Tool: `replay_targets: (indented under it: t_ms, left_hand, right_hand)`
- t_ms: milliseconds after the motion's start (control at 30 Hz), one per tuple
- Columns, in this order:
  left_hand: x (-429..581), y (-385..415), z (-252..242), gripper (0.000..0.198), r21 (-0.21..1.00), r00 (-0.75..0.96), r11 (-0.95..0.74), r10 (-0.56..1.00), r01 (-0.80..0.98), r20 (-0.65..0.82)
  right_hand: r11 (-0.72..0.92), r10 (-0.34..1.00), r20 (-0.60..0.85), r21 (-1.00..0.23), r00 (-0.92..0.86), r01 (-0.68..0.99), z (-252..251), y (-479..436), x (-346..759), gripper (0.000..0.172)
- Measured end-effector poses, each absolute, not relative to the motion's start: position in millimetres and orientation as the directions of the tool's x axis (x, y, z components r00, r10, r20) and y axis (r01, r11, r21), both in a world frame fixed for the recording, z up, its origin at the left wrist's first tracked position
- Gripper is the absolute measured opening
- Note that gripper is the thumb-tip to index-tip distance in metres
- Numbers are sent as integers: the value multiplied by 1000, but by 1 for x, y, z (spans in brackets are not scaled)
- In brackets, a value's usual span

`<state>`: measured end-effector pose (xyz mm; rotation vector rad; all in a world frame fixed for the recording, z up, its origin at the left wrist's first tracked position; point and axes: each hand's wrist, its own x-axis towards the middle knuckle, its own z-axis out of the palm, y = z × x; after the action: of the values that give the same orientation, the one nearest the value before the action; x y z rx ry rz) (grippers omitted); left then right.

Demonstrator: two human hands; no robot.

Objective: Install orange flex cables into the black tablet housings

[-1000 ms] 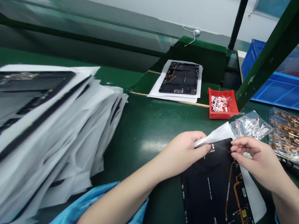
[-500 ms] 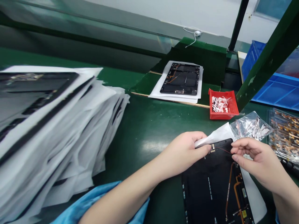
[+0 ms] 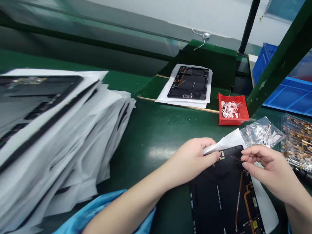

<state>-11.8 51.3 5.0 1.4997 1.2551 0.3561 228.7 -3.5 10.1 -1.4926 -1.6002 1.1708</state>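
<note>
A black tablet housing [image 3: 226,191] with orange flex cables [image 3: 240,195] lies at the lower right on a white protective sheet [image 3: 264,201]. My left hand [image 3: 192,159] grips its far left edge together with the sheet, the thumb on top beside a small circuit board [image 3: 221,155]. From that board a thin dark red wire [image 3: 232,157] runs right to the fingertips of my right hand [image 3: 265,162]. Thumb and forefinger are closed around the wire's end, near the housing's far right corner. The tip of the wire is hidden by the fingers.
On the left rises a tall stack of housings between white sheets [image 3: 80,130]. Another housing [image 3: 188,82] rests on paper at the back. A red bin [image 3: 233,120] of small white parts, a clear bag [image 3: 263,131], flex-cable trays [image 3: 297,139] and a blue crate [image 3: 287,94] stand right.
Almost nothing differs. Both hands keep their hold, and the right hand has shifted only very slightly.
</note>
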Motion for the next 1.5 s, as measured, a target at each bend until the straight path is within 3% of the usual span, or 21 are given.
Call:
replay_targets:
  t_ms: [967, 1500]
  left_hand:
    - [-12, 51, 5, 23, 844, 391, 152, 834, 514, -389]
    - [-11, 52, 7, 24, 841, 392, 156, 831, 519, -396]
  right_hand:
    - [-77, 981, -139, -921, -138, 382, 9, -3, 229, 19]
    - [30, 997, -19, -823, -81, 567, 9, 0, 227, 18]
